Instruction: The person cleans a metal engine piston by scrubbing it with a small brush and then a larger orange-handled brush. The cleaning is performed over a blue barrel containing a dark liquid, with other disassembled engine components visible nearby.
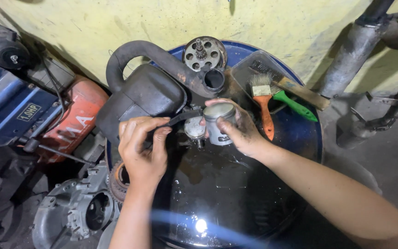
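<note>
Grease marks both of your hands over the blue drum (307, 138) that fills the middle of the frame. Your right hand (238, 127), just right of centre, is wrapped around a grey metal piston (218, 123), crown turned up, fingers closed on its skirt. Your left hand (143, 150), left of centre, pinches a thin dark strip (180, 118) between thumb and fingertips; the strip's far end reaches toward the piston. Between the two hands, a small round silvery part (194, 128) sits just beside the piston; whether they touch, you cannot tell from here. Above your left hand lies a black muffler (146, 94) with its curved pipe. At the top centre rests a perforated round metal disc (202, 53). To the upper right, a clear tray (247, 69) holds an orange-handled brush (264, 108) and a green-handled brush (293, 105). In the lower left corner sits a grey engine casing (77, 210).
</note>
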